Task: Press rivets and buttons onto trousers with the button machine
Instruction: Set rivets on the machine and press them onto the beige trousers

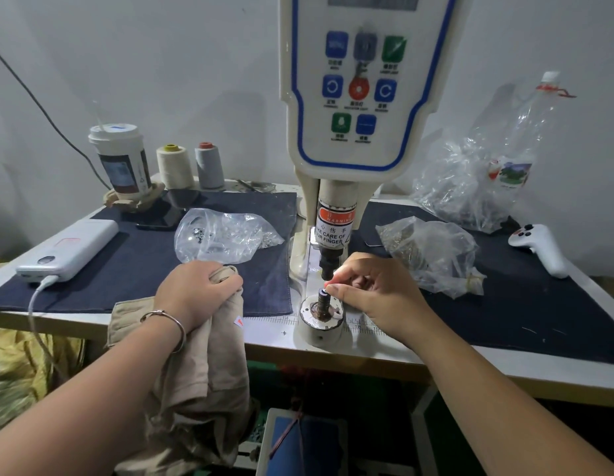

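Note:
The white button machine [360, 97] stands in the middle, its dark punch [328, 266] hanging just above the lower die post [323, 301] on a round base [321, 324]. My right hand [377, 293] pinches something small at the top of the die post; the piece itself is too small to make out. My left hand [195, 290] grips a bunched fold of the beige trousers [199, 372], which hang over the table's front edge to the left of the die.
Clear bags of metal parts lie left [223, 235] and right [432, 252] of the machine on dark cloth mats. At the left are a white power bank [72, 249], a cup [121, 159] and two thread cones [192, 166]. At the far right lies a white controller [539, 249].

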`<state>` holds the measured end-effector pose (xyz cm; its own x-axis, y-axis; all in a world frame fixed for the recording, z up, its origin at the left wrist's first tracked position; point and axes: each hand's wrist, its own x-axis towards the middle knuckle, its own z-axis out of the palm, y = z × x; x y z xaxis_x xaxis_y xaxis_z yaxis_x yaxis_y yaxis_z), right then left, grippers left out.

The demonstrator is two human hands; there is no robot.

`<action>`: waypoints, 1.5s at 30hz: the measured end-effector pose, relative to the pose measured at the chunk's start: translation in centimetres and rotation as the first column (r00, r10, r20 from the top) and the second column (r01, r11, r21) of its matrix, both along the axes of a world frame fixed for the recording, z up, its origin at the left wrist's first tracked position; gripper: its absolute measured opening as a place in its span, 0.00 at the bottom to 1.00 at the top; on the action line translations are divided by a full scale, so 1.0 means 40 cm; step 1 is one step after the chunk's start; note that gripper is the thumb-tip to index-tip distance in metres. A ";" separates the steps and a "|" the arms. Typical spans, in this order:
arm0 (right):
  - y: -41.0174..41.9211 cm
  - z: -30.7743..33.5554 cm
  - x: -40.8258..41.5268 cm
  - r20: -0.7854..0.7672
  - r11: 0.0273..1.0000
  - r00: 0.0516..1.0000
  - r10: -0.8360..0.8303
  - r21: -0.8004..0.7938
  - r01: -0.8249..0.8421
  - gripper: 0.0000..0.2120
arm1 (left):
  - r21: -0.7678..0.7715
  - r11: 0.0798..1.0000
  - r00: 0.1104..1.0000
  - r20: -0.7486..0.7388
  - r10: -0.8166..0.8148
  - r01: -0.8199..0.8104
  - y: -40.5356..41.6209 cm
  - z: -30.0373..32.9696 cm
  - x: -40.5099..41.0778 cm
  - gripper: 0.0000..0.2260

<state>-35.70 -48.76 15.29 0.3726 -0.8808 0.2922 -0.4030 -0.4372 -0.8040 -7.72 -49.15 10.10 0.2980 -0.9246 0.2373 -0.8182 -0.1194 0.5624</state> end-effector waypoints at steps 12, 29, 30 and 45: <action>0.000 0.001 -0.003 -0.024 1.000 1.000 -0.002 0.010 0.002 0.09 | 0.000 1.000 0.999 -0.032 -0.031 0.031 0.008 0.006 -0.003 0.11; 0.276 0.014 -0.024 0.025 0.996 0.997 0.067 0.050 -0.068 0.08 | 0.361 0.729 0.688 -0.697 -0.203 0.581 0.200 0.234 0.008 0.22; 0.281 0.021 -0.009 0.058 0.994 0.995 0.086 0.068 -0.090 0.12 | 0.352 0.694 0.661 -0.712 -0.237 0.628 0.214 0.252 -0.004 0.23; 0.278 0.021 -0.099 0.595 0.457 0.720 0.357 0.562 -0.690 0.25 | 0.261 0.292 0.380 -0.777 -0.503 0.920 0.280 0.292 -0.107 0.20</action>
<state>-39.64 -37.65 16.11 0.8553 -0.5073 -0.1051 0.0685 0.3118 -0.9477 -11.99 -37.95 21.76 -0.7151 -0.6126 -0.3366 -0.3667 -0.0812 0.9268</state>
